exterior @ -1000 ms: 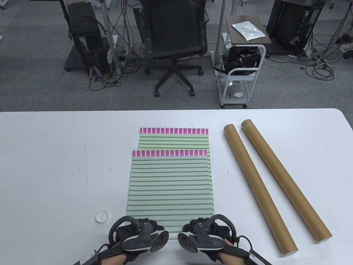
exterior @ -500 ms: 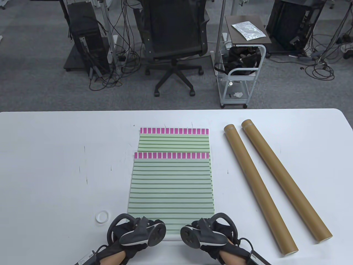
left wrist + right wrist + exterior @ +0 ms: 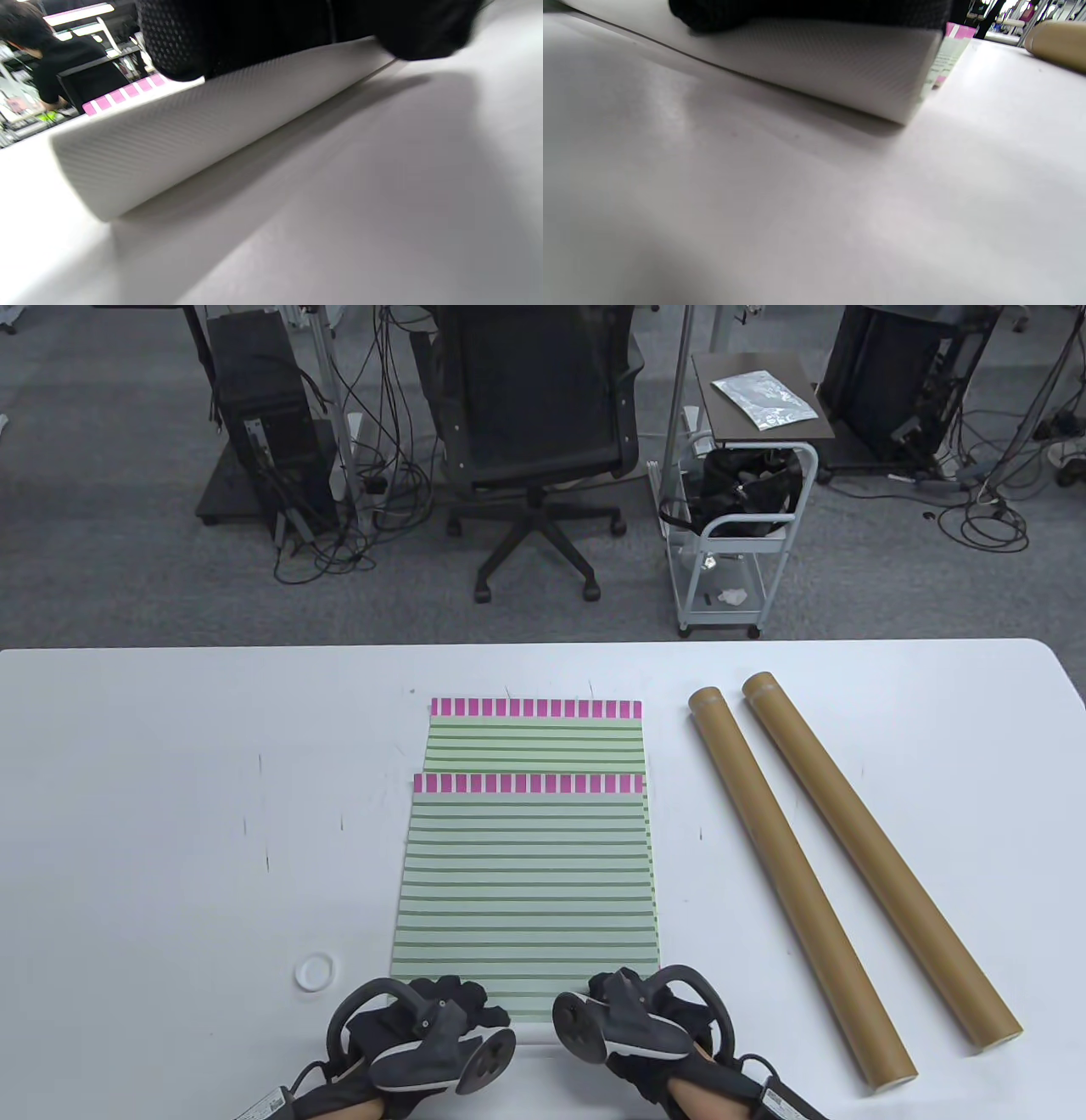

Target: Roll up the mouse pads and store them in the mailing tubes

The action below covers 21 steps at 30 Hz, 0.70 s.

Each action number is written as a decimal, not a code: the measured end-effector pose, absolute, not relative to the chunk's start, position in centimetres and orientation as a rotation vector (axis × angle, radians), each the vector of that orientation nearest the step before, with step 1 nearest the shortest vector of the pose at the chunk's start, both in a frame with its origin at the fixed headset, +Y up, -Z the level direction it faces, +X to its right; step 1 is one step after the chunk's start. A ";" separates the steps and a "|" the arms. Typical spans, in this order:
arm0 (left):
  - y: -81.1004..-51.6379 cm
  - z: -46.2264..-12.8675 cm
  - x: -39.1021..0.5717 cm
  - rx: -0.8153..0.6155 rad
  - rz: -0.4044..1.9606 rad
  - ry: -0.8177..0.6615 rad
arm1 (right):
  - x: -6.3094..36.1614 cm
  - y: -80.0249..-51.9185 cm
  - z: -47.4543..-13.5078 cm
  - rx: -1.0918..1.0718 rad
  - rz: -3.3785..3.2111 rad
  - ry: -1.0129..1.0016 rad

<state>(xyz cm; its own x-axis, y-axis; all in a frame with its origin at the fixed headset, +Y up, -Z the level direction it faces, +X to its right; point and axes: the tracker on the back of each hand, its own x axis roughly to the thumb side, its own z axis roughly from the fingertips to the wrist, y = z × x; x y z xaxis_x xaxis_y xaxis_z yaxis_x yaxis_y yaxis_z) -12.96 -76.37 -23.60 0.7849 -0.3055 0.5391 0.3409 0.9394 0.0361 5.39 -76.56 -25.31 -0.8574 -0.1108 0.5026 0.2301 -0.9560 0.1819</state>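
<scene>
both hands, left [image 3: 424, 1027] and right [image 3: 632, 1018], are curling the top pad's [image 3: 526, 874] near edge up off the table [image 3: 170, 814], so i'd keep even pressure and roll tight to fit the tubes [image 3: 797, 882].

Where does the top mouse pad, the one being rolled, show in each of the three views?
Table view: top mouse pad lies centre, its near edge under both hands.
Left wrist view: its curled white underside runs across, under the gloved fingers.
Right wrist view: the white roll sits at upper centre.
Shared landmark: the pad's pink-checked band.
</scene>
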 end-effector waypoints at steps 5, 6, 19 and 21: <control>-76.2 -24.2 -13.1 -0.098 -0.290 -0.546 | 5.0 -76.3 -24.5 -0.829 -2.812 -0.222; -76.2 -24.3 -13.2 -0.102 -0.278 -0.537 | 4.9 -76.2 -24.3 -0.837 -2.775 -0.182; -76.5 -24.2 -13.1 -0.058 -0.336 -0.537 | 5.1 -76.1 -25.0 -0.828 -2.782 -0.102; -76.4 -24.0 -12.8 -0.060 -0.349 -0.538 | 5.1 -76.1 -25.1 -0.818 -2.796 -0.092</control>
<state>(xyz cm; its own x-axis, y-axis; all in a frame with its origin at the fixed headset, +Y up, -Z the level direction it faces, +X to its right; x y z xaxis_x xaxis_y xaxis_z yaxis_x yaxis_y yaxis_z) -12.80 -76.44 -23.95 0.8013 -0.3101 0.5116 0.3411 0.9394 0.0352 5.11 -76.07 -25.11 -0.8187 -0.1987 0.5388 0.2336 -0.9723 -0.0036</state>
